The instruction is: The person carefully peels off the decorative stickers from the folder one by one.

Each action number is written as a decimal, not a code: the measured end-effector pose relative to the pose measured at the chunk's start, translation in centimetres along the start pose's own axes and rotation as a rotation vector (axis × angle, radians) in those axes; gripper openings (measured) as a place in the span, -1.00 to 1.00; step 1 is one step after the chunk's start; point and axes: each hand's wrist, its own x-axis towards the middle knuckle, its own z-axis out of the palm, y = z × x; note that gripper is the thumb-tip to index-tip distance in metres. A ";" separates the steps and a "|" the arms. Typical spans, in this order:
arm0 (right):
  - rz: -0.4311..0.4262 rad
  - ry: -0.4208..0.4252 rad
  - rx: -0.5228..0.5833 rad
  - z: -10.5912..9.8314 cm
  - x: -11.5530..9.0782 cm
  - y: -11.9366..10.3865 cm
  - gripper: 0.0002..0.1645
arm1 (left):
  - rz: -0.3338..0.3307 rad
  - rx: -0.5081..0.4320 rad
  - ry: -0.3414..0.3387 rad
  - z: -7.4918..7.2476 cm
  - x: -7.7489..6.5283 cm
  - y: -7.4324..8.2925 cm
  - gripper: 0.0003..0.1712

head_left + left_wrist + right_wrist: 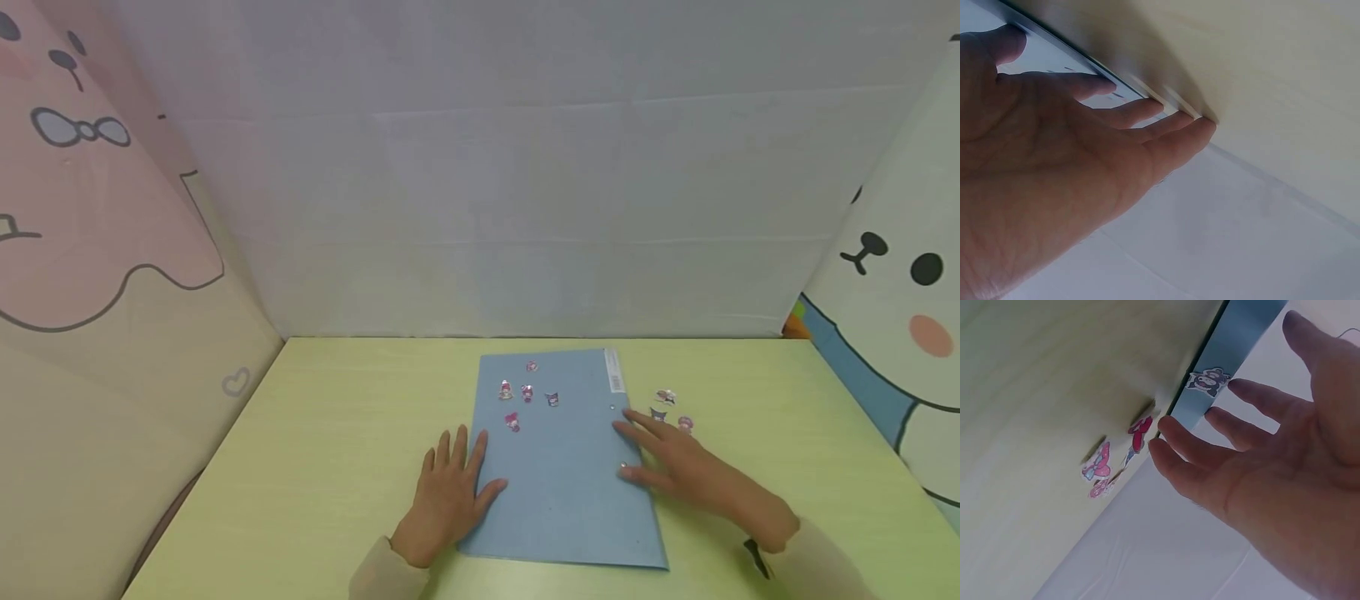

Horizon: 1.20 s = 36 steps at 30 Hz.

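Note:
A light blue folder [570,492] lies flat on the pale yellow table. Several small cartoon stickers sit on its upper left part, among them a pink one [512,422] and a dark-and-white one [552,399]. My left hand [444,500] rests at the folder's left edge, fingers spread, thumb over the cover. Along the right edge my right hand [686,467] is spread with its fingertips at the cover. In the right wrist view a dark-and-white sticker [1208,381] is on the folder near a fingertip. Neither hand grips anything.
Loose cartoon cut-outs lie on the table right of the folder, including a winged one [666,397] and a pink one [686,424]. A white barcode label [614,371] is on the folder's top right corner. White cloth [480,208] hangs behind the table, with printed cartoon cloths at both sides.

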 end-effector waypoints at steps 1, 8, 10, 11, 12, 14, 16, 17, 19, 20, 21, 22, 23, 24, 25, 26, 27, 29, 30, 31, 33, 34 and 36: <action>-0.002 0.003 -0.001 0.1 -0.1 0.0 -0.13 | -0.001 -0.005 0.001 0.0 0.0 0.0 -0.22; -0.022 0.016 -0.006 0.8 -0.4 0.1 -0.13 | -0.011 -0.016 -0.028 -0.2 0.1 0.0 -0.21; -0.029 0.023 -0.007 1.0 -0.5 0.1 -0.13 | -0.011 -0.017 -0.033 -0.2 0.1 0.0 -0.20; -0.032 0.026 -0.009 1.1 -0.5 0.1 -0.14 | -0.011 -0.020 -0.034 -0.2 0.1 0.0 -0.21; -0.034 0.030 -0.011 1.1 -0.6 0.1 -0.14 | -0.013 -0.024 -0.034 -0.2 0.0 0.0 -0.21; -0.050 0.040 -0.015 1.2 -0.6 0.1 -0.15 | -0.008 -0.025 -0.024 -0.1 0.0 -0.1 -0.21; -0.064 0.050 -0.022 1.3 -0.7 0.0 -0.16 | -0.007 -0.023 -0.019 0.2 0.0 -0.2 -0.21; -0.068 0.055 -0.025 1.3 -0.7 0.0 -0.17 | -0.005 -0.017 -0.012 0.4 0.0 -0.3 -0.21; -0.077 0.065 -0.031 1.3 -0.7 0.0 -0.18 | -0.001 -0.002 -0.005 0.9 0.1 -0.4 -0.20; -0.079 0.067 -0.035 1.3 -0.7 -0.1 -0.18 | -0.001 0.001 -0.006 1.0 0.2 -0.5 -0.20; -0.075 0.067 -0.037 1.3 -0.7 -0.1 -0.18 | 0.000 -0.001 -0.007 0.9 0.2 -0.5 -0.20; -0.070 0.064 -0.037 1.3 -0.8 -0.1 -0.19 | 0.002 -0.007 -0.009 0.7 0.3 -0.4 -0.20; -0.061 0.060 -0.038 1.2 -0.8 -0.2 -0.18 | 0.006 -0.014 -0.014 0.5 0.3 -0.4 -0.20; -0.056 0.056 -0.039 1.2 -0.8 -0.2 -0.18 | 0.010 -0.020 -0.018 0.2 0.4 -0.3 -0.21; -0.051 0.054 -0.040 1.1 -0.8 -0.3 -0.18 | 0.016 -0.024 -0.021 0.0 0.4 -0.3 -0.21; -0.048 0.052 -0.041 1.0 -0.8 -0.3 -0.18 | 0.020 -0.028 -0.027 -0.4 0.5 -0.1 -0.22; -0.048 0.052 -0.043 1.0 -0.8 -0.3 -0.18 | 0.026 -0.023 -0.027 -0.6 0.6 -0.1 -0.22; -0.060 0.056 -0.048 0.9 -0.8 -0.3 -0.19 | 0.034 -0.002 -0.026 -0.9 0.7 -0.1 -0.21; -0.069 0.060 -0.045 0.9 -0.8 -0.3 -0.19 | 0.037 0.009 -0.019 -1.0 0.8 -0.1 -0.22; -0.075 0.061 -0.044 0.9 -0.8 -0.4 -0.19 | 0.040 0.016 -0.010 -1.0 0.9 -0.2 -0.22; -0.079 0.058 -0.035 0.9 -0.8 -0.4 -0.19 | 0.046 0.033 0.016 -1.0 1.0 -0.2 -0.23; -0.079 0.055 -0.029 0.9 -0.7 -0.5 -0.19 | 0.050 0.035 0.033 -1.0 1.1 -0.3 -0.24; -0.072 0.047 -0.015 1.0 -0.7 -0.5 -0.19 | 0.057 0.035 0.064 -0.9 1.3 -0.4 -0.27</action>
